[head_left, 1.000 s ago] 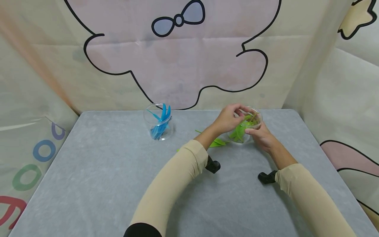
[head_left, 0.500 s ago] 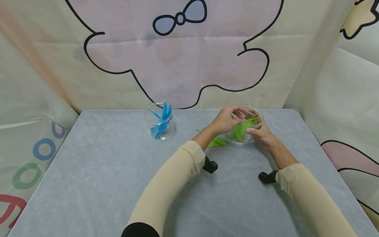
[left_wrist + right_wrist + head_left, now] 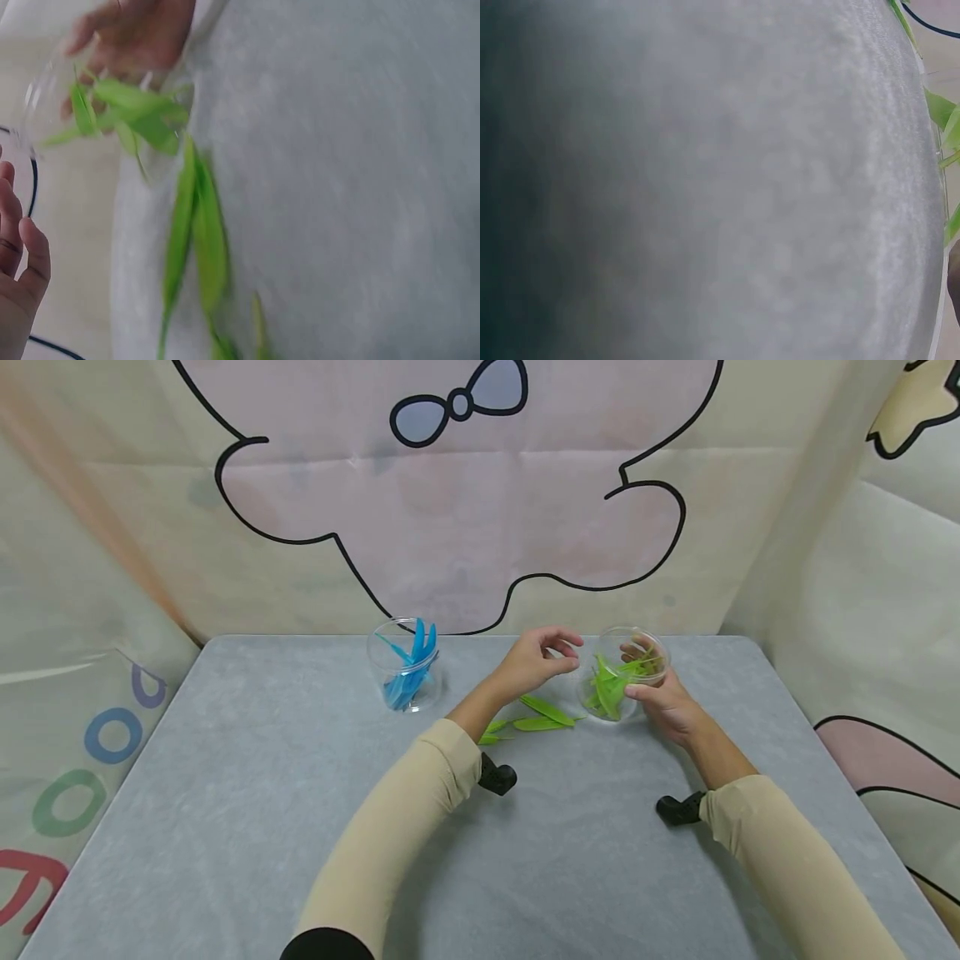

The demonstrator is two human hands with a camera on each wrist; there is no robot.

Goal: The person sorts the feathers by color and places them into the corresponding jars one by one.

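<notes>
My right hand point(image 3: 667, 703) grips a clear plastic cup point(image 3: 632, 633) from its right side, thumb in front and fingers behind. Several green leaves point(image 3: 609, 687) fill the cup, their stems reaching toward the rim. Left of the cup, my left hand point(image 3: 534, 662) hovers with loosely bent fingers and nothing in them. Below that hand, long narrow green leaves point(image 3: 542, 724) lie on the table; the left wrist view shows two of these leaves point(image 3: 210, 247) side by side, somewhat blurred. Only a bit of the right hand point(image 3: 954, 281) shows at the edge of the right wrist view.
A second clear cup point(image 3: 378, 664) holding blue leaf-like strips point(image 3: 411, 675) stands at the back left of the grey table point(image 3: 225, 793). Behind the table's back edge hangs a printed cloth point(image 3: 450, 510).
My left hand has moved left, away from the cup of green leaves, uncovering more leaves on the table. The right hand still holds the cup in place.
</notes>
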